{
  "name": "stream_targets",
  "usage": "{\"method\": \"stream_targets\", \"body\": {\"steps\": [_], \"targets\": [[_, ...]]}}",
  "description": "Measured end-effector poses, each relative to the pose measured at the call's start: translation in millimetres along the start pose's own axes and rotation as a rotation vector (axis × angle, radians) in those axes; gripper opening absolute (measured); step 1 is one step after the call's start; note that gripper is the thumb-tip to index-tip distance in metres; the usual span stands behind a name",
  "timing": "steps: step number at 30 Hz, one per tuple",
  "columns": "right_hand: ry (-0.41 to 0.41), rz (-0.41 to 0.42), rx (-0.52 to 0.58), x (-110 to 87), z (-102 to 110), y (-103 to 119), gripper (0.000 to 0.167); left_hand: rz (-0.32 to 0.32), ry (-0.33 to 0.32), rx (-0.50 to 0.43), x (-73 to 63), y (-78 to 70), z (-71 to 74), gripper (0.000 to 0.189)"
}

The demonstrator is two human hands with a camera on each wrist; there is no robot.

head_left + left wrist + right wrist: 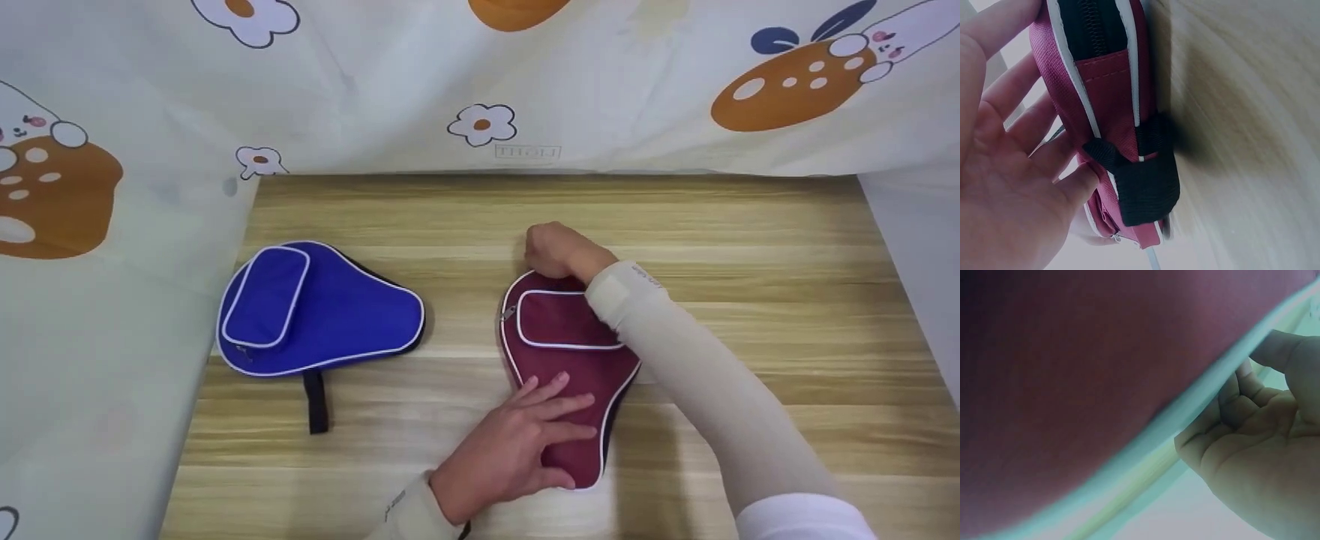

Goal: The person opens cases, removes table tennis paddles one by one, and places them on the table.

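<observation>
A maroon table tennis racket case point(559, 367) with white piping lies on the table, its narrow end towards me. My left hand point(506, 450) rests on the narrow part, fingers spread. In the left wrist view, the fingers lie along the side of the case, beside a dark zipper point(1092, 25) and a black strap loop point(1148, 188). At the wide far edge, my right hand point(559, 251) has its fingers curled. The right wrist view shows the curled right hand point(1252, 422) gripping at the white-piped edge; what its fingertips pinch is hidden.
To the left lies a blue racket case point(360, 315) with a front pocket and a black strap point(316, 405). The wood-grain table point(450, 206) is bordered at the back and left by a patterned cloth point(375, 97). A pale surface point(919, 247) stands on the right.
</observation>
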State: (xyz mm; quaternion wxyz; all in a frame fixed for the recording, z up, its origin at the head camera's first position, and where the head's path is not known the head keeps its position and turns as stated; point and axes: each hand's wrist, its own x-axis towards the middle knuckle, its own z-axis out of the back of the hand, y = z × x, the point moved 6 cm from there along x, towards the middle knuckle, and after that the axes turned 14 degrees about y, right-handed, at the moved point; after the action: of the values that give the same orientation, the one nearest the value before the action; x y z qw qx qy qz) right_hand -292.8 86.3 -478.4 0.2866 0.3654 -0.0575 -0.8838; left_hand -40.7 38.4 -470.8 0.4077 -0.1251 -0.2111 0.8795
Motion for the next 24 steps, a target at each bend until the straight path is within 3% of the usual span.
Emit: {"method": "stream_targets", "body": {"steps": [11,16,19,24], "targets": [[0.065,-0.021,0.077,-9.5,3.3,-28.7,0.031,0.003,-0.01,-0.02,0.0,2.1,-4.1,0.062],[0.059,-0.028,0.139,-15.6,2.6,-43.3,0.022,0.002,-0.014,-0.026,0.1,2.4,-4.1,0.062],[0.046,-0.037,0.192,-20.5,1.6,-55.3,0.029,0.0,-0.013,-0.026,-0.2,2.7,-3.7,0.062],[0.02,0.006,0.231,-30.0,0.1,-75.3,0.024,0.001,-0.011,-0.039,0.1,3.7,-3.6,0.062]]}}
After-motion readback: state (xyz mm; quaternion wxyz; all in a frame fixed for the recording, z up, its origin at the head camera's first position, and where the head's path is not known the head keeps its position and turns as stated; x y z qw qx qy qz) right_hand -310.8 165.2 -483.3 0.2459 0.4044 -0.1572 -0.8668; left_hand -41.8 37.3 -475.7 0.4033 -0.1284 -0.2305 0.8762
